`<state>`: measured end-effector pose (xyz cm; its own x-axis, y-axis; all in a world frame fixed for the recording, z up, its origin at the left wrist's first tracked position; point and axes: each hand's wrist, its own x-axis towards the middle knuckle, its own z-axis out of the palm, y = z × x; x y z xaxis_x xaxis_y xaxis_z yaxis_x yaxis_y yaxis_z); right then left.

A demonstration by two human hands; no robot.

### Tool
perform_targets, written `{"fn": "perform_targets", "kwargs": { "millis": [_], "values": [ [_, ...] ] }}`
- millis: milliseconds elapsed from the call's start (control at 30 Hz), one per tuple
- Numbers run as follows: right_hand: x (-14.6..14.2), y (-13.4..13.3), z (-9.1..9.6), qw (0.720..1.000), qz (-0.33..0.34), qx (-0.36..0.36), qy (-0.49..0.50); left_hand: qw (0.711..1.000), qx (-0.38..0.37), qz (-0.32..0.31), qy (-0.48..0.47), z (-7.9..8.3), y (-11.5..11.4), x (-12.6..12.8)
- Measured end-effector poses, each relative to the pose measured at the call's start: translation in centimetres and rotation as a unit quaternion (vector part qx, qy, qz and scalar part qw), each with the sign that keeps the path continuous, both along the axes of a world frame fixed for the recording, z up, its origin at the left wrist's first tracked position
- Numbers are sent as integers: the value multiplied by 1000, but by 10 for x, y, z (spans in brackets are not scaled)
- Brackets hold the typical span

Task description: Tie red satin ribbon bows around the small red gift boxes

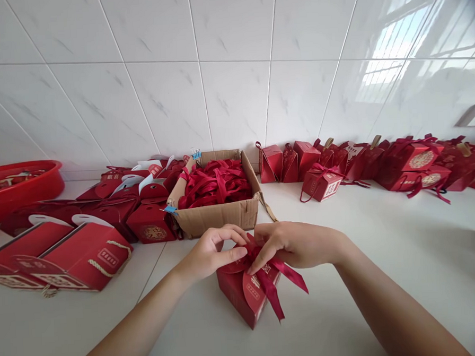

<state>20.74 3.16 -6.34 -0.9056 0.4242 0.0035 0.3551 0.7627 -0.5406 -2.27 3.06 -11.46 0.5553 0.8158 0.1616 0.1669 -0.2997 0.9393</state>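
Note:
A small red gift box point(244, 297) with pale printing stands on the white counter right in front of me. Dark red satin ribbon point(271, 296) is gathered on its top, two tails hanging over the right side. My left hand point(219, 248) reaches in from the left, thumb and fingers closed at the ribbon on the box top. From the right, my right hand point(291, 244) curls over the same spot, its index finger pointing down onto the ribbon. The fingertips partly hide the middle of the ribbon.
A cardboard box point(219, 220) full of loose red ribbons sits behind. Red boxes with rope handles point(94, 254) and several other boxes fill the left, beside a red basin point(27, 197). Finished-looking ribboned boxes point(323, 183) line the tiled wall point(237, 103) at right.

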Motion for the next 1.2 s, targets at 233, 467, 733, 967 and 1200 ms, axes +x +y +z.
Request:
{"fn": "perform_targets", "kwargs": {
  "millis": [233, 467, 733, 967, 1200],
  "values": [
    [-1, 0, 0, 1000, -1, -4, -9, 998, -31, -5, -55, -9, 3, 3],
    [0, 0, -2, 1000, 0, -8, 2, 999, -49, -21, -1, -2, -1, 3],
    [-2, -2, -1, 1000, 1, -9, -10, 991, -126, -44, -15, 7, -8, 1],
    [-2, -1, 0, 1000, -1, -10, -2, 989, -138, -59, 4, 15, -15, 2],
    [-1, -1, 0, 1000, -8, -1, -14, 991, -132, -8, -9, 18, -19, 4]
  ]
}}
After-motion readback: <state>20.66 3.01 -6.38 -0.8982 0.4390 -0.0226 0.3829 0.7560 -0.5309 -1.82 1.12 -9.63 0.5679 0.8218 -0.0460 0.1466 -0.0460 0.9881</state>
